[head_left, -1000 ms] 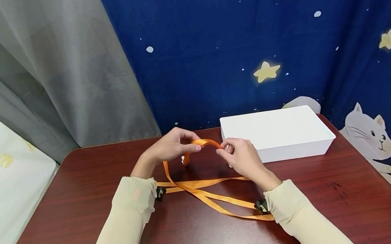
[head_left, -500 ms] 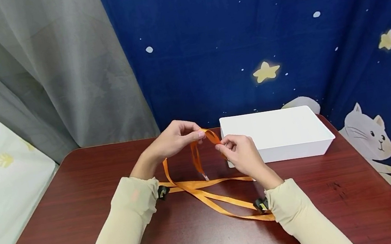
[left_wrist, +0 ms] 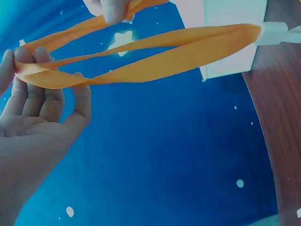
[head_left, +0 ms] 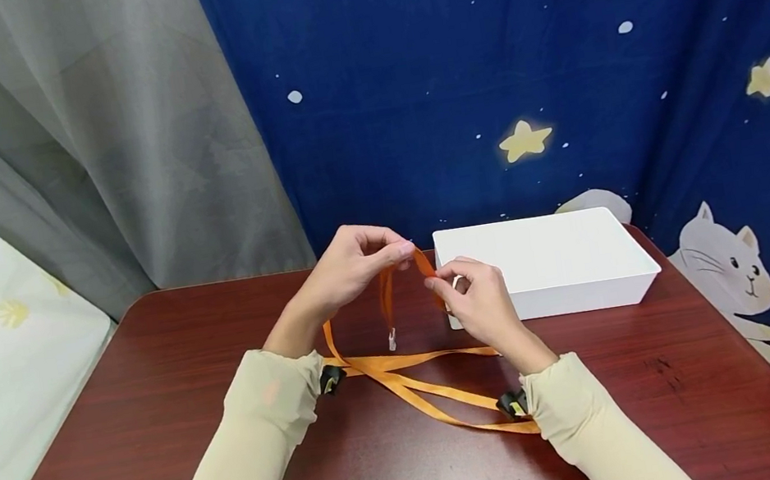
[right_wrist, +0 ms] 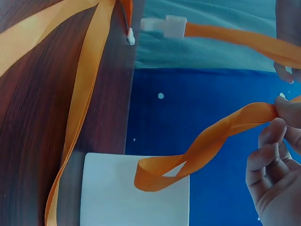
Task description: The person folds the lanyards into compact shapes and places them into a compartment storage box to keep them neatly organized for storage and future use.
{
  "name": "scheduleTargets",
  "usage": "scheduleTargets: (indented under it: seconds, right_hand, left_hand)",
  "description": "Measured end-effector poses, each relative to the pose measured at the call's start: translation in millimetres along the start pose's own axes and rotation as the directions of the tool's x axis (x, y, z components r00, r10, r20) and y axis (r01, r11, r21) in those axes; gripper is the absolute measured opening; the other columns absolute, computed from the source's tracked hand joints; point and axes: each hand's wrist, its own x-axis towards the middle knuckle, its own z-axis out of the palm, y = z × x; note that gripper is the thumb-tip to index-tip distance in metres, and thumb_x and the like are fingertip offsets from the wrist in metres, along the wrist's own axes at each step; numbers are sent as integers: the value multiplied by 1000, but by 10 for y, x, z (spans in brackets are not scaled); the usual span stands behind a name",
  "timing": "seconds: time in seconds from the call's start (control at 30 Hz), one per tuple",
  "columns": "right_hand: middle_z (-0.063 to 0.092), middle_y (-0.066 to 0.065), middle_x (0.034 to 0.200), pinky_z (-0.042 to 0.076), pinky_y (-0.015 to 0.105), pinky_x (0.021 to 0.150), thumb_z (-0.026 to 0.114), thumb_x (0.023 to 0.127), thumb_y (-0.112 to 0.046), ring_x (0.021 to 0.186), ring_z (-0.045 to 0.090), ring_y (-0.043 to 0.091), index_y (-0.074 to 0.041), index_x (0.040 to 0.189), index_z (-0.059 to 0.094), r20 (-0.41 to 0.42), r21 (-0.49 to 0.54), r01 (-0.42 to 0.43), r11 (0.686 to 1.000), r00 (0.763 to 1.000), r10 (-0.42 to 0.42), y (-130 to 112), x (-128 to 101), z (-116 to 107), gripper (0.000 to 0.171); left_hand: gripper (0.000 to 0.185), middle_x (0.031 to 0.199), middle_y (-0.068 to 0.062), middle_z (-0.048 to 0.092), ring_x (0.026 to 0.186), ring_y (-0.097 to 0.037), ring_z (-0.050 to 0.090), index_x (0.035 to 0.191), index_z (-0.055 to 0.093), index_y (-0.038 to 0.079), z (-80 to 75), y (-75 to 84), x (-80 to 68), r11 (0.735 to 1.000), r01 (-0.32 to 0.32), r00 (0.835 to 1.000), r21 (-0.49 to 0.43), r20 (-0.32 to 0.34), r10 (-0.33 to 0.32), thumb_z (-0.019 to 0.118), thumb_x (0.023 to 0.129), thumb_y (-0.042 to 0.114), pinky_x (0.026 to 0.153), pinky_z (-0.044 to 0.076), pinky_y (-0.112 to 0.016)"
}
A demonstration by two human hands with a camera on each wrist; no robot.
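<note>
I see both hands raised above the table (head_left: 161, 439) at frame centre, close together, each pinching the orange ribbon (head_left: 406, 378). My left hand (head_left: 351, 266) nips the top of a fold between thumb and fingertips, so the doubled end with its small white clip (head_left: 392, 342) hangs straight down clear of the wood. My right hand (head_left: 480, 304) pinches the next stretch just to the right, keeping the arc between the two hands short and taut. The rest of the ribbon lies slack in crossed strands on the table between my sleeves, lower centre. The white box (head_left: 545, 262) sits right of centre, just behind my right hand; what it contains, I can't tell from here.
</note>
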Motion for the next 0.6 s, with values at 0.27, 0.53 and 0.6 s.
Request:
scheduleTargets:
  seconds: [0.27,0.53,0.6]
  right_hand:
    - [61,4,63,38,25,38,70,94,-17,41,48,17,-5,91,75,36,129,-67,989,997,63,-33,-7,-1,13]
    - [67,5,72,46,27,43,67,97,-19,49,58,25,-7,91,74,48,123,-85,989,996,79,-44,9,-22,15]
    - [67,5,72,44,27,42,66,97,-18,49,57,23,-7,90,74,46,114,-81,990,996,76,-43,9,-23,15]
  left_hand:
    - [19,93,-16,68,93,-28,61,104,72,-2,26,31,-27,996,11,1000,-90,9,-10,60,100,13,89,53,-38]
    - [20,85,-11,65,90,-29,59,100,72,3,56,45,-38,992,97,995,-77,15,-96,63,98,20,85,50,-36]
    - [20,83,-12,63,88,-29,58,95,72,4,75,44,-33,992,111,994,-67,22,-109,64,98,21,81,49,-36]
